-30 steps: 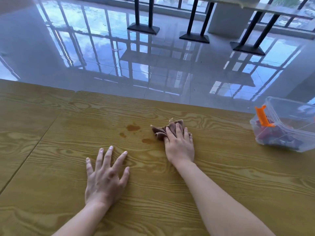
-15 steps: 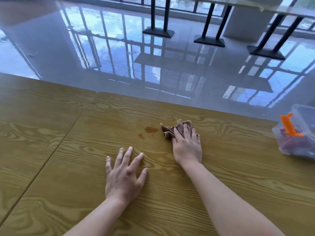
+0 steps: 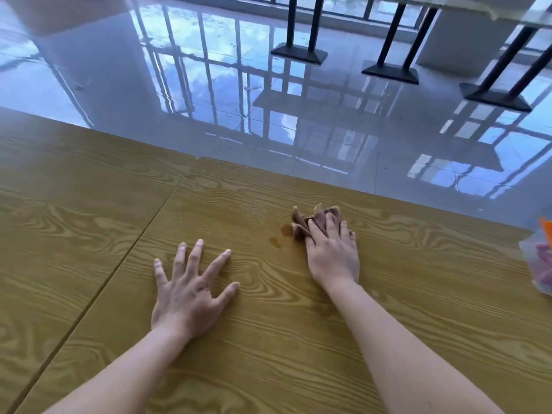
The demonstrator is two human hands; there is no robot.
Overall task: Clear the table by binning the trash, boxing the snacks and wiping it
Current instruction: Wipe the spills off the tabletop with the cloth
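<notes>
The wood-grain surface carries no loose trash or snacks in view, so the binning and boxing look done, as far as this view reaches. A clear box with an orange clip sits at the right edge, cut off by the frame, with coloured packets inside. I judge that wiping is the step in hand and is unfinished.

The left hand lies palm down on the surface, fingers spread wide, holding nothing. The right hand rests on a brown cloth near the far edge, fingers close together and laid over it, pressing it down; the thumb is hidden.

The cloth is bunched into a lump, slightly longer left to right, with loose corners pointing toward the far edge. Its left side touches one of two brown stains. The smaller one lies just beside it, uncovered, so both remain to be wiped.
</notes>
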